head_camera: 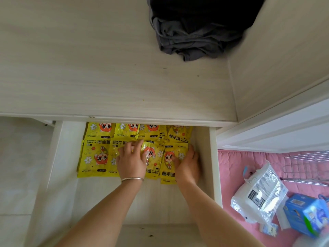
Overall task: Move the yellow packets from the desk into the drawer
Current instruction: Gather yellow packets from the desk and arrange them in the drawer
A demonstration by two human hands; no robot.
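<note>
The table (106, 77) fills the upper frame, a dark cloth (194, 36) at top centre. Below its edge the open drawer (60, 175) holds the yellow packets (94, 157) in rows at its back, bare floor nearer the viewer. The left hand (130, 162) lies spread, fingers pressing the packets; the right hand (187, 164) rests on packets by the right wall, fingers loosely bent.

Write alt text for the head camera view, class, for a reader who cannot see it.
Two bare hands, left hand and right hand, press flat on yellow hand warmer packets lying in rows inside an open white drawer. Above, the pale wooden desk holds only a crumpled dark grey garment.
</note>
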